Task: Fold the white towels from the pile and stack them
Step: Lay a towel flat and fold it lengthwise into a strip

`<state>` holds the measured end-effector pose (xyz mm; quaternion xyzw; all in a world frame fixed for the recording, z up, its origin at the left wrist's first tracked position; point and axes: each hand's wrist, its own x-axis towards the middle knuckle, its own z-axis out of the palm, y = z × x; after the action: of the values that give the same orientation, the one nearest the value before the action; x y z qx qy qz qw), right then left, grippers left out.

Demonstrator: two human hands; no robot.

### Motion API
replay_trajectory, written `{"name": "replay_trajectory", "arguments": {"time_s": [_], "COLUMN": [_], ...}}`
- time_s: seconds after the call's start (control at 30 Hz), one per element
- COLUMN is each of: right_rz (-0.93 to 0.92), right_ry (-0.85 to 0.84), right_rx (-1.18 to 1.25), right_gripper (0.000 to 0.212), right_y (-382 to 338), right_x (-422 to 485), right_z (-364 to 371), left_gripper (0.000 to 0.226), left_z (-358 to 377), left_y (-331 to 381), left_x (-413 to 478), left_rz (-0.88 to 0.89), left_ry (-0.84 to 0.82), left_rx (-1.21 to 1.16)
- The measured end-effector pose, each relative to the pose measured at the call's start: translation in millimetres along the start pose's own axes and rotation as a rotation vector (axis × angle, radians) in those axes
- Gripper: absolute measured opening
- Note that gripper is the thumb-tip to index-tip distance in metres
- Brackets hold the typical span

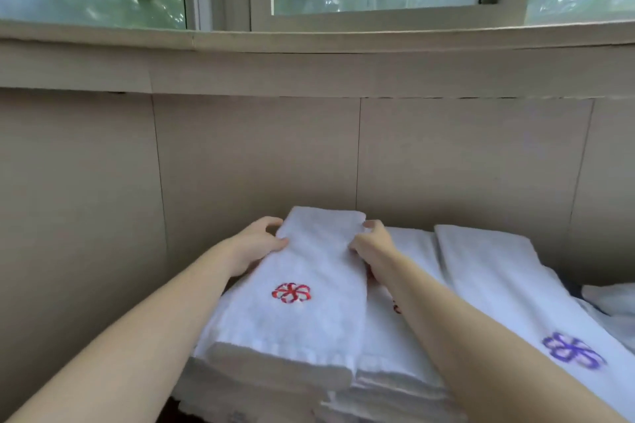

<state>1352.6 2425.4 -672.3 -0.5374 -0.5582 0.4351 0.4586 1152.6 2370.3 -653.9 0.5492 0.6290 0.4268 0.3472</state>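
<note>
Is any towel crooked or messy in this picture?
A little. The folded white towel with the red flower sits slanted, not lined up with the white towel stack beneath, but the left hand and right hand grip its sides. Nothing looks spilled or torn.

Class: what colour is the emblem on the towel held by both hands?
Red; the emblem on the towel shows best in the head view.
</note>
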Motion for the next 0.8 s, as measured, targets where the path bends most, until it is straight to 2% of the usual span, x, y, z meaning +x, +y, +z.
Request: {"name": "replay_trajectory", "arguments": {"time_s": [0.1,0.17,0.27,0.4,0.53,0.67,0.73,0.8], "right_rz": [-0.066,-0.086,-0.081,-0.049,-0.175,-0.224,-0.171,-0.102], "right_ry": [0.075,0.017,-0.099,-0.201,-0.147,-0.151,-0.141,-0.102], "right_rx": [0.038,-0.037,-0.116,-0.101,-0.096,-0.45,-0.412,-0.279], "right_gripper": [0.055,0.058,0.064,0.064,0.076,0.077,0.075,0.074], "right_y": [4,4,0,-7,0,-5,-11,-16], "right_x": [0,-2,-10,-16,-20,-35,-50,-70], "right_z": [5,6,2,-5,-9,-1,4,5], "left_gripper": [0.049,0.051,0.047,0.051,0.046,0.066,0.067,0.056], "left_z": [6,7,5,-12,-18,-19,-22,-26], "left_y": [11,11,-1,-5,2,8,10,12], "left_x": [11,15,10,-13,-46,-70,-83,-97], "left_rz": [0.127,0.096,-0.128,-0.242,-0.271,-0.278,-0.335,-0.395], "left_ry": [0.156,0.192,0.123,0.0,-0.188,-0.168,-0.212,-0.267], "left_rx": [0.078,0.182,0.38,0.275,0.201,0.307,0.286,0.184]}}
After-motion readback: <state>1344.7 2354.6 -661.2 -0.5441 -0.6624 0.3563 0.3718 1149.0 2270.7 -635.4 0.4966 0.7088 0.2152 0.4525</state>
